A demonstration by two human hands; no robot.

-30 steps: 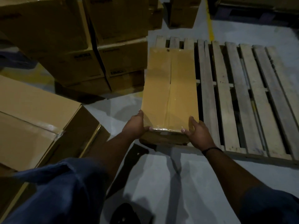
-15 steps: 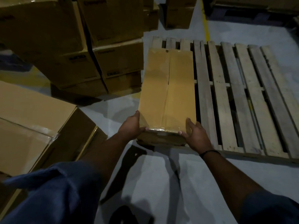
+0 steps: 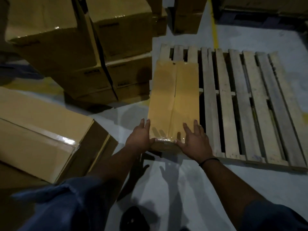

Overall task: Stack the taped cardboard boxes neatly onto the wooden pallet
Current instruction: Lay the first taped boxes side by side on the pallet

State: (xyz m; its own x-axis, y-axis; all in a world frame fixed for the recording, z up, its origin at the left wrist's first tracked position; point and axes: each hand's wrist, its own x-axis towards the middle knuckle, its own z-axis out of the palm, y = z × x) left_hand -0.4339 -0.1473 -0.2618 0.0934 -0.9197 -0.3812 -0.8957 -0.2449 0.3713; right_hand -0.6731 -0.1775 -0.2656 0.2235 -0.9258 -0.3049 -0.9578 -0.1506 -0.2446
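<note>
I note the taped box [image 3: 173, 100] lying lengthwise along the pallet [image 3: 250, 105], on its left slats. The left hand [image 3: 140, 139] and right hand [image 3: 195, 142] sit at its near corners, fingers straight and spread, gripping nothing.

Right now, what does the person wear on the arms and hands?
Both arms have dark blue sleeves, the left sleeve and the right sleeve. A thin black band circles the right wrist. The left hand and right hand wear no gloves.
</note>
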